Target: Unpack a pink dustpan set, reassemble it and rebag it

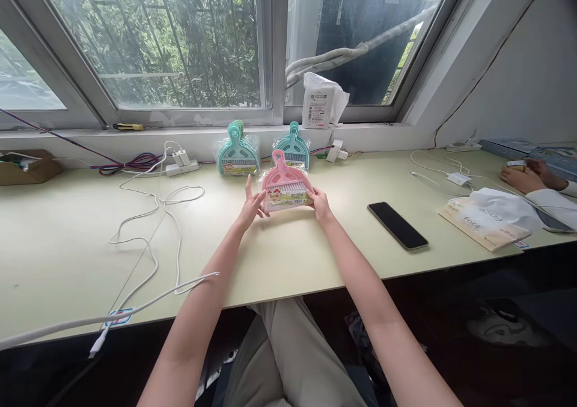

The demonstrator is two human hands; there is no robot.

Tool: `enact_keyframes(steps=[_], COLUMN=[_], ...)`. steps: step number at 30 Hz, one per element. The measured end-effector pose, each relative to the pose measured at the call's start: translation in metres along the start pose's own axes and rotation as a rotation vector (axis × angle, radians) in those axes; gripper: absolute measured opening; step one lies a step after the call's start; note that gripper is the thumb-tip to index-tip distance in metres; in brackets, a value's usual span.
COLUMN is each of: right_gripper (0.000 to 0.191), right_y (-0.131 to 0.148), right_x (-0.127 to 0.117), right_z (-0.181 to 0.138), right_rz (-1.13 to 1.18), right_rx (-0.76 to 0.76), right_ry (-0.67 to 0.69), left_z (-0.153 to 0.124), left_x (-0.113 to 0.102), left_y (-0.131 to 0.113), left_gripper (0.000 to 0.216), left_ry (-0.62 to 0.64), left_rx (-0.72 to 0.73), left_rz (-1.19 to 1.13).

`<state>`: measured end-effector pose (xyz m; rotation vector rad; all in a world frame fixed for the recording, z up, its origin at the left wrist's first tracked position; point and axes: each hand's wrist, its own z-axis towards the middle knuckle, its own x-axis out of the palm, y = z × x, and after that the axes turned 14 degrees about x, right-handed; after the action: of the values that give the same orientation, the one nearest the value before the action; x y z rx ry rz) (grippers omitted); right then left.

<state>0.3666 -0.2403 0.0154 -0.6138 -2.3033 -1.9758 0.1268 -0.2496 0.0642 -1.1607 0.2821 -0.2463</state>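
Here, a pink dustpan set (285,186) sealed in clear wrap is gripped at both lower corners by the left hand (252,205) and right hand (321,204), upright on the bench (288,257), handle up

Both forearms are bare from the lower edge of the frame up to the wrists, with no sleeve, watch or bracelet showing. The left hand (252,205) and the right hand (321,205) wear no gloves or rings. At the bottom centre of the frame the lap shows light beige-grey trousers (288,359) of plain cloth, softly creased.
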Motion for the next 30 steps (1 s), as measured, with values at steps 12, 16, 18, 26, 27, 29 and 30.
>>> enact_keyframes(steps=[12, 16, 18, 26, 27, 29, 30], right_gripper=[0.026, 0.030, 0.031, 0.037, 0.038, 0.039, 0.039], right_y=[0.000, 0.001, 0.002, 0.000, 0.000, 0.001, 0.001], right_x=[-0.002, 0.000, 0.000, 0.002, 0.003, 0.006, 0.007], right_z=[0.001, -0.001, -0.002, -0.001, -0.001, -0.003, -0.005], right_rz=[0.063, 0.056, 0.050, 0.046, 0.029, -0.013, -0.032], right_rx=[-0.016, -0.023, -0.030, -0.057, -0.055, -0.056, -0.057], right_ry=[-0.035, -0.024, -0.017, 0.089, 0.099, 0.117, 0.124], left_z=[0.003, 0.006, 0.006, 0.003, 0.002, 0.000, 0.000], left_x=[0.003, 0.001, 0.001, 0.012, 0.013, 0.014, 0.014], left_y=[0.017, 0.023, 0.025, 0.021, 0.020, 0.019, 0.020], left_gripper=[0.022, 0.022, 0.021, 0.023, 0.023, 0.036, 0.048], left_ry=[0.045, 0.007, -0.054, -0.233, -0.253, -0.291, -0.310], left_rx=[0.183, 0.171, 0.196, 0.285, 0.296, 0.309, 0.304], left_rz=[0.309, 0.299, 0.334, 0.254, 0.266, 0.294, 0.297])
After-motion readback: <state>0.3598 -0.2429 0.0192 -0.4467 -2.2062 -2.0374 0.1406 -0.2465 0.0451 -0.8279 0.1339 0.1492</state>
